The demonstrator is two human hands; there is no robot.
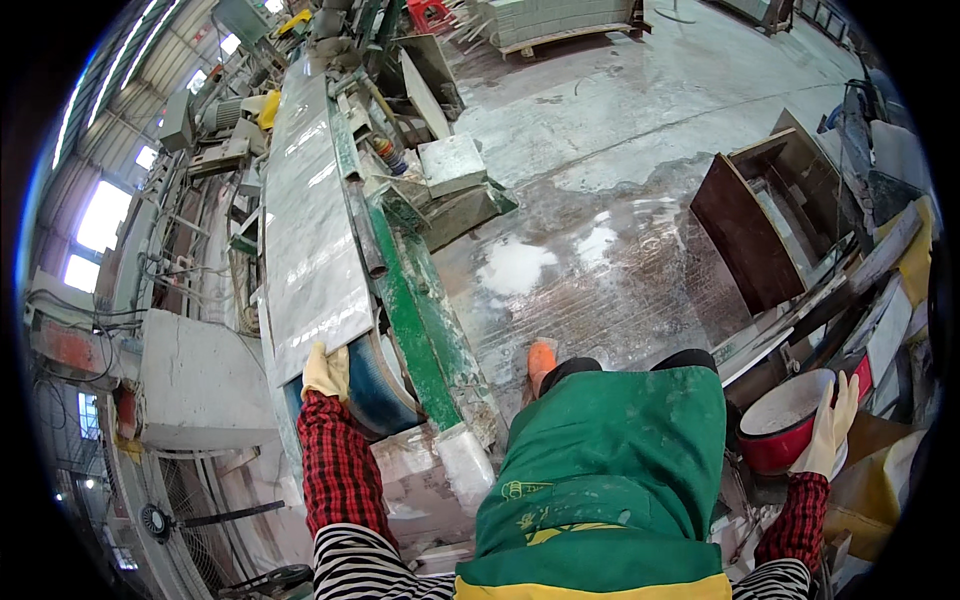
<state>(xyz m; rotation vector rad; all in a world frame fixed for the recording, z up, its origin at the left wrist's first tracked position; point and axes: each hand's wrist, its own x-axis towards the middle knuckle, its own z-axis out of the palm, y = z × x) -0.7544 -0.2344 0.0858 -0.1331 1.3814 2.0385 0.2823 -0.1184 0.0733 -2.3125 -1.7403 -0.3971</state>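
Wet, pale-stained concrete floor [590, 150] is spread across the workshop, with stacked panels [560, 25] set at its far side. Along the left, a long line of glossy grey slab [315, 230] is carried on a conveyor, whose blue belt [380, 395] is exposed at the near end, and which is flanked by a green rail [405, 300]. At the slab's near edge the left hand [326, 372], covered by a cream glove, is placed with its fingers on the edge; whether the edge is gripped cannot be told.

At the far right, a round red bowl [770, 455] with a dark rim is seen. Its pale inner wall is shown, but whether anything is held at its bottom cannot be made out. Beside its right side the right hand [826, 435], also gloved, is held wide with fingers extended; contact with the bowl cannot be confirmed. Farther off, a brown open box [738, 240] is stood on the floor, its shadowed inside only partly shown. Between the hands, a green apron [610, 440] is worn.
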